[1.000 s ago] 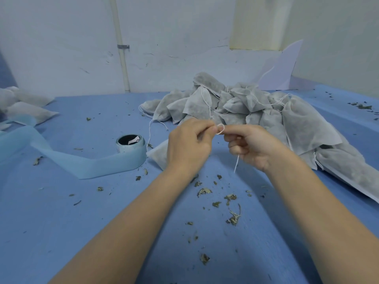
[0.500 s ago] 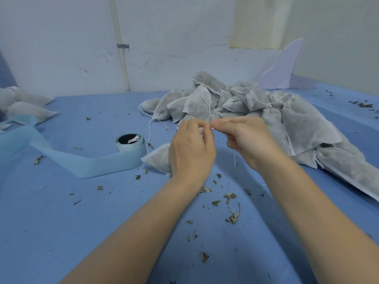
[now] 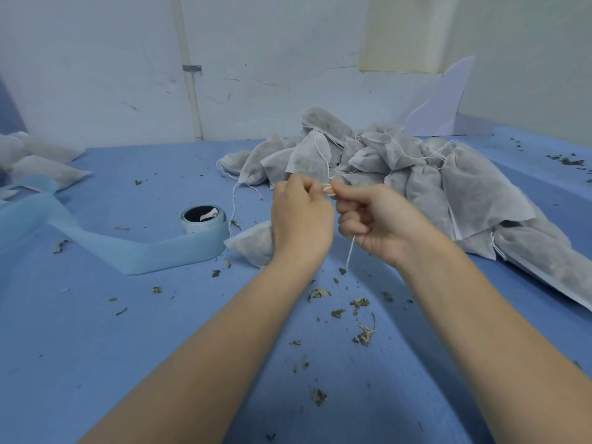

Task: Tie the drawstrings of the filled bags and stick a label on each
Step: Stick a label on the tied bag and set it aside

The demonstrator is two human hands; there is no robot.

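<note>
A filled grey fabric bag (image 3: 254, 248) lies on the blue table (image 3: 96, 347), mostly hidden behind my left hand (image 3: 301, 216). Both hands pinch its white drawstring (image 3: 350, 253) at a small loop between the fingertips. One loose end of the string hangs down below my right hand (image 3: 376, 221). A heap of filled grey bags (image 3: 416, 174) with loose white strings sits just behind my hands. To the left stands a light blue label roll (image 3: 203, 219), its backing strip (image 3: 128, 254) unrolled across the table toward the left edge.
A few more grey bags (image 3: 38, 165) lie at the far left edge. Dried leaf crumbs (image 3: 362, 315) are scattered over the table in front of me. A white wall with a pipe (image 3: 189, 75) runs behind, and a pale card (image 3: 439, 100) leans at the back right.
My hands have drawn slightly apart and lowered a little. The string loop now shows between the fingertips, and the loose end hangs lower under my right hand.
</note>
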